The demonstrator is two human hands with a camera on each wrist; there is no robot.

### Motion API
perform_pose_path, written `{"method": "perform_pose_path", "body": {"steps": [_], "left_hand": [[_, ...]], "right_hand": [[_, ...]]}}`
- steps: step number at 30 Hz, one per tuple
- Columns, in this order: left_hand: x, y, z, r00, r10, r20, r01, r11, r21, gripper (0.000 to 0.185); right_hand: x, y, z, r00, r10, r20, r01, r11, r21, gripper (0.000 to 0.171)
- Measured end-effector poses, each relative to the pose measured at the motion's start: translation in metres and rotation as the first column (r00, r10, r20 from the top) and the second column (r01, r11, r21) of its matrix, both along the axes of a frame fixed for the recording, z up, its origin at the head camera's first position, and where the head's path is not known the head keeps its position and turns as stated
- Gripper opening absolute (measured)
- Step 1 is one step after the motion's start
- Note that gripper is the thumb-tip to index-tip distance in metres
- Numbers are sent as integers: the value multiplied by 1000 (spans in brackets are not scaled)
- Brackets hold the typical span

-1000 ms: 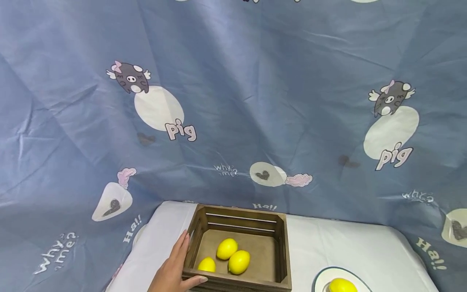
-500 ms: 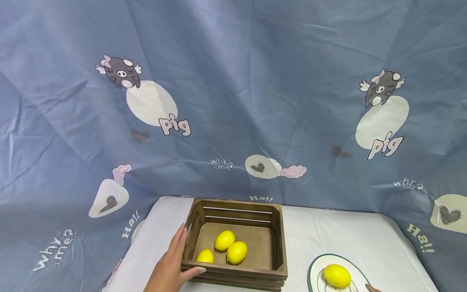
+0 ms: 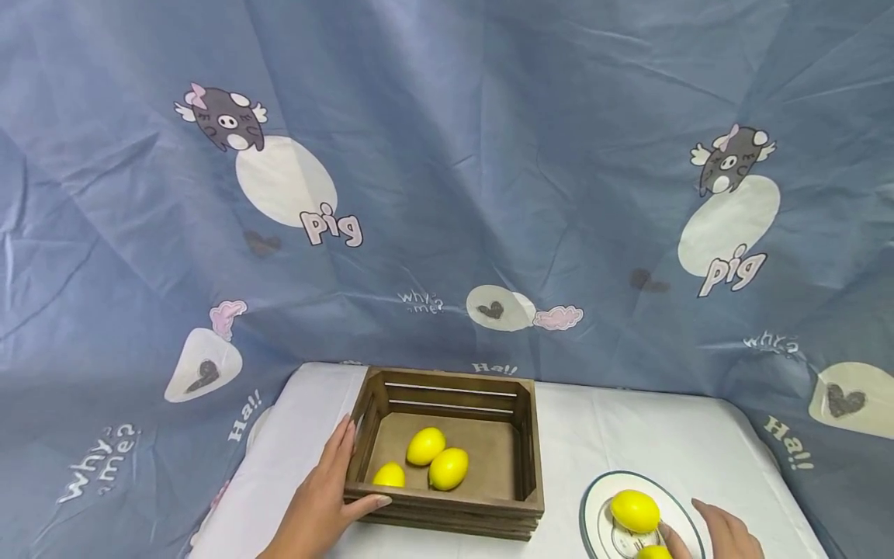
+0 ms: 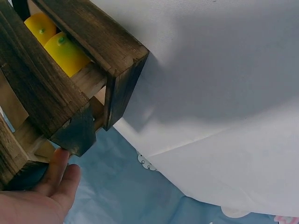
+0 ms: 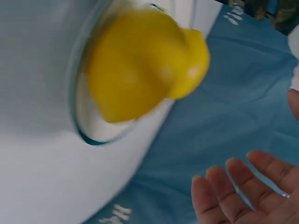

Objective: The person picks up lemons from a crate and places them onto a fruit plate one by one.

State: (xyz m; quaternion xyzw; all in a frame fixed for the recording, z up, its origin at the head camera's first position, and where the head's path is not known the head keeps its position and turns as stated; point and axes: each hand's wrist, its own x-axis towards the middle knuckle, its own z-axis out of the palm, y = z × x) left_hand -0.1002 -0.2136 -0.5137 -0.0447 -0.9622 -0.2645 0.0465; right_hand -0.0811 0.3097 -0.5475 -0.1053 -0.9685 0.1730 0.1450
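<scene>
A dark wooden crate (image 3: 520, 466) stands on the white table and holds three yellow lemons (image 3: 426, 446). My left hand (image 3: 327, 491) rests on its near left corner, with straight fingers along the left wall and the thumb lying on the front wall. The left wrist view shows the same corner of the crate (image 4: 70, 74) with my fingers (image 4: 56, 175) against it. A green-rimmed white plate (image 3: 594, 522) to the right carries a lemon (image 3: 634, 510), and a second lemon (image 3: 653, 553) shows at the frame's bottom edge. My right hand (image 3: 722, 534) hovers just right of the plate, fingers (image 5: 233, 191) spread and holding nothing.
A blue cartoon-print cloth (image 3: 447, 194) hangs behind the table and drapes around its sides. Bare white tabletop (image 3: 628, 427) lies between the crate and the plate and behind them. The table's right edge is close to the plate.
My right hand has come into view from the lower right and now sits beside the plate. The view has tilted down a little. My left hand has stayed on the crate.
</scene>
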Motion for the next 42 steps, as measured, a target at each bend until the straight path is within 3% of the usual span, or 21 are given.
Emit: {"method": "perform_pose_path", "body": {"steps": [6,10,15,19,23,29,36,42], "left_hand": [[-2,0,1,1000,1,-30,-1,1000,-5,122],[0,1,1,1000,3,-10,-3,1000,10,123],[3,-1,0,1000,7,-17,-7,1000,12,122],[5,-2,-1,1000,15,-22,-15,1000,8,122],[4,-2,-1,1000,16,-21,-16,1000,7,122],[0,-1,-2,1000,3,-26,-3,1000,-1,123],[0,-2,-4,999,-3,-51,3,1000,-9,123],[0,-2,-4,997,-11,-74,10,1000,-11,122]], "right_hand": [[-9,-8,47,988,95,-122,-96,995,1,53],[-13,-14,74,959,198,-201,-198,980,25,48],[-21,-22,99,925,340,-169,-335,940,59,54],[-26,-30,115,912,393,-119,-385,919,84,61],[-30,-36,128,882,449,-147,-432,892,135,65],[-35,-46,149,811,555,-184,-524,830,190,70],[-47,-66,173,682,698,-220,-632,713,303,74],[-53,-85,185,599,772,-213,-695,633,341,78]]}}
